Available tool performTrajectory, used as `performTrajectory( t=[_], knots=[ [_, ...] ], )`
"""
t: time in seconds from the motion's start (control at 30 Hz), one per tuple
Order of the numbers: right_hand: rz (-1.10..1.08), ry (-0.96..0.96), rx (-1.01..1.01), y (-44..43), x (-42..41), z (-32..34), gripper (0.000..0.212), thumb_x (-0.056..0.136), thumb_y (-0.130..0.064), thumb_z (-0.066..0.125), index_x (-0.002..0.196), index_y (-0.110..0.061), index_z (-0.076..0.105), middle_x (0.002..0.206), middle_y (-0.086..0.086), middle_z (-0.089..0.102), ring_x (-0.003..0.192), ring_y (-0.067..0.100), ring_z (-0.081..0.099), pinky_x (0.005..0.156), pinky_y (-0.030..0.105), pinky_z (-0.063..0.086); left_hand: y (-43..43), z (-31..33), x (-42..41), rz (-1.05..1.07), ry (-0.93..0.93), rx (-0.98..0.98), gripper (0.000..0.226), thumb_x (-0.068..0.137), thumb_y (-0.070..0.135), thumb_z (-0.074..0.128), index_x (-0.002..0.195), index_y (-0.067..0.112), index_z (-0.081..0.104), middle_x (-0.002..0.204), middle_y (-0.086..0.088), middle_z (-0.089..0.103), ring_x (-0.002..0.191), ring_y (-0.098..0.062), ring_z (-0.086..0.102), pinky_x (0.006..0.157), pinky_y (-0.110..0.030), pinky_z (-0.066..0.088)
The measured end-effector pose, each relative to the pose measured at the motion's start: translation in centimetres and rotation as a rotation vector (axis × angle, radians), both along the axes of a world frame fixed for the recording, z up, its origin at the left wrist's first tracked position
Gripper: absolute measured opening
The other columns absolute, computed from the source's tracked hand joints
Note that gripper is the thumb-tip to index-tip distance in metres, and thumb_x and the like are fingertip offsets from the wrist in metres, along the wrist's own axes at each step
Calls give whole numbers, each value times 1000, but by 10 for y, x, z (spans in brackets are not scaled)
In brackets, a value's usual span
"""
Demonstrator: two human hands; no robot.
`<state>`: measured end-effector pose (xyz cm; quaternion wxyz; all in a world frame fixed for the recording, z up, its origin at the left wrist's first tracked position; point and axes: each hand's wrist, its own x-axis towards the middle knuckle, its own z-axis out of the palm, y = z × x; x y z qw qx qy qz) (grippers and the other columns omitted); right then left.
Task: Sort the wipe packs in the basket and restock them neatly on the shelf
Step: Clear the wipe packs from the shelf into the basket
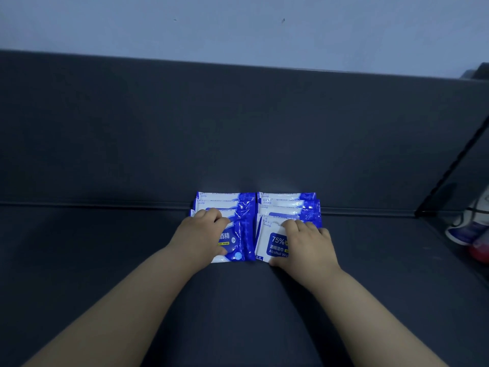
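Dark grey metal makes up the shelf (pixel 105 247), whose flat board runs across the view and meets an upright back panel (pixel 132 128); a pale wall (pixel 238 22) shows above it. From the lower left, a bare forearm reaches in to the left hand (pixel 201 234). Its fingers (pixel 211 215) are curled over the far edge of the left front pack (pixel 239 242), with the thumb lying on the printed face, so the hand grips that pack. Behind it is the left row (pixel 225 201) of blue-and-white wipe packs, overlapping one another back to the panel.

Just beside it, edges touching or nearly so, sits the right row (pixel 288 203), layered the same way. This gives 2 rows side by side at the middle of the board. The right front pack (pixel 270 234) reads "75%" and "Alcohol". The right hand (pixel 307 245) covers its right half, bent fingers (pixel 291 225) on the face and the thumb against the near edge, holding it between them.

Farther right, a slanted dark strut (pixel 449 168) marks the shelf's end. Beyond it are blurred white, blue and red items (pixel 473 229) that I cannot identify.
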<state>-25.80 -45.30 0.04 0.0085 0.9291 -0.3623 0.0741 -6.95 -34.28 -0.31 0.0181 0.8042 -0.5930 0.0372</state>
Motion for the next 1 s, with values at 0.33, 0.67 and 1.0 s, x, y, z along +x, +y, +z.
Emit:
performTrajectory(
  t=[0.33, 0.67, 1.0],
  knots=[
    [40, 39, 123, -15, 10, 8, 90, 63, -61, 72, 137, -24, 36, 147, -2, 25, 136, 19, 22, 111, 36, 20, -2, 3, 2, -21, 109, 5, 63, 85, 42, 63, 139, 23, 38, 147, 1, 28, 133, -19, 29, 106, -28, 26],
    [-70, 48, 118, -3, 14, 9, 102, 60, -63, 72, 143, -23, 29, 131, 0, 38, 125, 22, 33, 105, 33, 31, 2, 6, -8, 107, -190, -45, 95, 81, 60, 58, 150, 15, 11, 134, 0, 34, 123, -19, 34, 100, -32, 28],
    [-246, -301, 420, 21, 4, 19, 38, 79, -42, 64, 111, -29, 47, 101, -8, 63, 93, 17, 59, 75, 30, 44, 44, 10, -4, 328, 157, -293, 50, 87, 63, 46, 111, 20, 41, 85, 2, 63, 78, -20, 61, 62, -27, 40]
  ],
)
